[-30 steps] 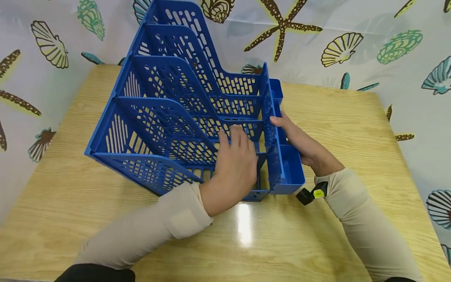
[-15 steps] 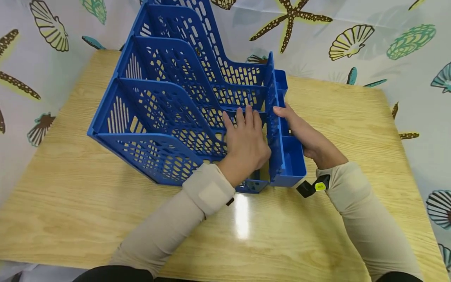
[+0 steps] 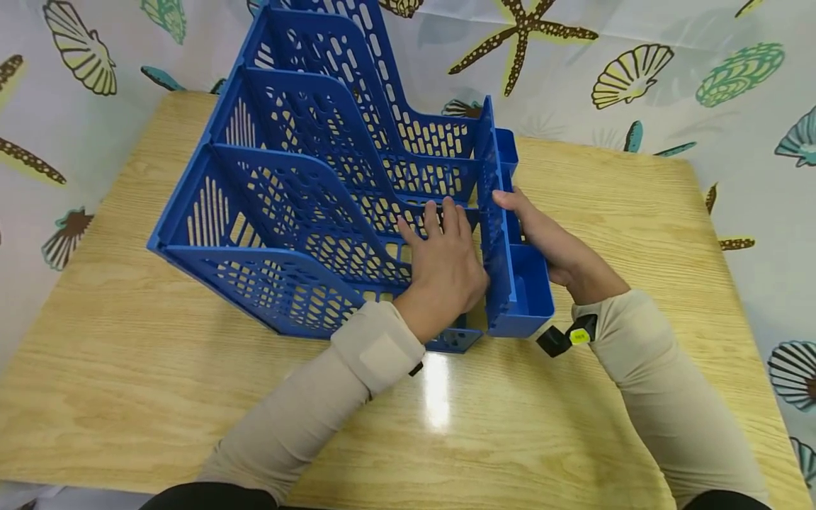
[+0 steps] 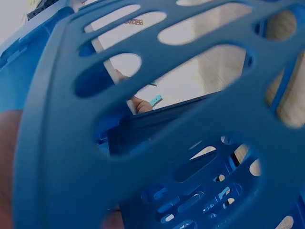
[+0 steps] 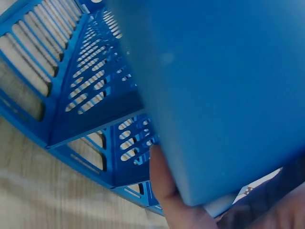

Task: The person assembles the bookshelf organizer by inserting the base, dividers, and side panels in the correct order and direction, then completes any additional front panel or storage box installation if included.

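A blue plastic file rack (image 3: 280, 163) with several perforated upright dividers stands on the table. At its right end is a blue front panel (image 3: 500, 283) with small open bins on its outer face. My right hand (image 3: 557, 251) grips this panel from the outer side, thumb over its top edge; the other fingers are mostly hidden. My left hand (image 3: 443, 265) reaches over the nearest divider (image 3: 280, 283) into the rack, fingers straight and spread, close to the panel; its thumb is hidden. A perforated divider (image 4: 62, 143) fills the left wrist view. Whether panel and dividers are joined, I cannot tell.
The rack rests on a light wooden table (image 3: 523, 432). A white cloth with shell and starfish prints (image 3: 561, 85) hangs behind and at the sides. A small black device with a yellow label (image 3: 579, 336) sits at the right wrist.
My left hand has shifted right toward the panel, and its bent fingers have straightened and spread. The view has tilted slightly. My right hand keeps its hold on the panel.
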`<action>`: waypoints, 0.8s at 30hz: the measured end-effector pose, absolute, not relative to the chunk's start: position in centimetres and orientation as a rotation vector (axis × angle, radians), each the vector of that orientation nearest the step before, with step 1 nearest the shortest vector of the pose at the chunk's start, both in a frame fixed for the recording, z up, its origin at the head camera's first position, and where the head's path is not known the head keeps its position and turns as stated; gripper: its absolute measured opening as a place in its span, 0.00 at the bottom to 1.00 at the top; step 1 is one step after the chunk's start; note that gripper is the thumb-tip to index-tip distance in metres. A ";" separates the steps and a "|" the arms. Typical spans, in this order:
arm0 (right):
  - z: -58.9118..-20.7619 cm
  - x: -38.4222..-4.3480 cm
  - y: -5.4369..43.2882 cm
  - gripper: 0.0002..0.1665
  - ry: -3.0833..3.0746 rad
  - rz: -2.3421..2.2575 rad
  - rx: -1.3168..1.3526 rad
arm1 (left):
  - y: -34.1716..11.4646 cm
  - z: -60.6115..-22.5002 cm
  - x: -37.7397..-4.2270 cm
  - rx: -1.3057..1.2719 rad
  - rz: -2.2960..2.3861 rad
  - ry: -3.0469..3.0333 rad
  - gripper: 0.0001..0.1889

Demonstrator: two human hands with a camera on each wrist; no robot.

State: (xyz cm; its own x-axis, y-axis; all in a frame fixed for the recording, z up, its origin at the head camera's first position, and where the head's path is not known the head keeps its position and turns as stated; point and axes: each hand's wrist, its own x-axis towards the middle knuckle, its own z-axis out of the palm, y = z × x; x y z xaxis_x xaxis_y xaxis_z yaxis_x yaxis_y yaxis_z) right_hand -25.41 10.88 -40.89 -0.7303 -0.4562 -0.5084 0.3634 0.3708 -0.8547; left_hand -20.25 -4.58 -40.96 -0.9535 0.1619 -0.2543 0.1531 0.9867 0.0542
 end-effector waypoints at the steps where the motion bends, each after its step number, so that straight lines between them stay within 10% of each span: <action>1: -41.0 -25.3 10.8 0.53 1.916 -1.440 -0.088 | -4.6 -41.0 -20.3 0.230 0.048 2.866 0.42; 24: -41.3 -24.7 10.5 0.51 1.944 -1.463 -0.087 | -5.1 -41.4 -20.4 0.245 0.155 2.847 0.42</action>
